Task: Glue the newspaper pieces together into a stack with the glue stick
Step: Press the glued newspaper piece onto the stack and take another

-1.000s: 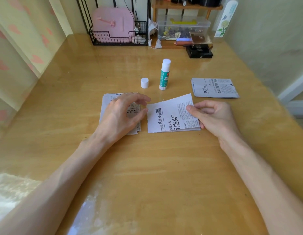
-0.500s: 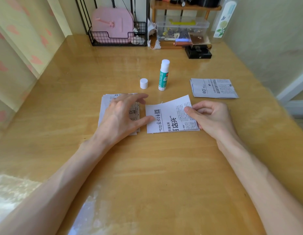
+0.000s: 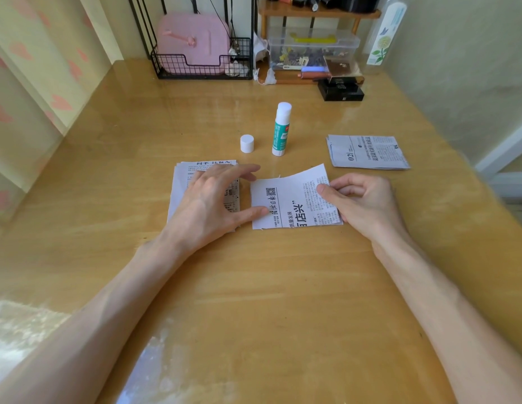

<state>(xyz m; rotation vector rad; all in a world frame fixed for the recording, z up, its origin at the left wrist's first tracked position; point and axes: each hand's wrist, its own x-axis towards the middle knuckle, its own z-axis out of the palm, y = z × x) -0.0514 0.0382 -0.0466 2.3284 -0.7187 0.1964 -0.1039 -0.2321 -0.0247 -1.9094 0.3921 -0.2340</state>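
A stack of newspaper pieces (image 3: 182, 182) lies at centre left under my left hand (image 3: 208, 204), whose fingers spread flat over it. Its thumb touches the left edge of a single newspaper piece (image 3: 289, 202) lying just right of the stack. My right hand (image 3: 360, 204) pinches that piece's right edge between thumb and curled fingers, and the far right corner lifts off the table. The green and white glue stick (image 3: 280, 129) stands upright and uncapped behind the papers. Its white cap (image 3: 247, 143) stands to its left.
More newspaper pieces (image 3: 367, 151) lie in a small pile at the right. At the back edge stand a black wire basket (image 3: 201, 68) with a pink case, a clear plastic box (image 3: 312, 49), a black box (image 3: 340, 89) and a wooden shelf.
My left thumb has slid right onto the single piece's left edge. Both hands and the piece otherwise stay about where they were.
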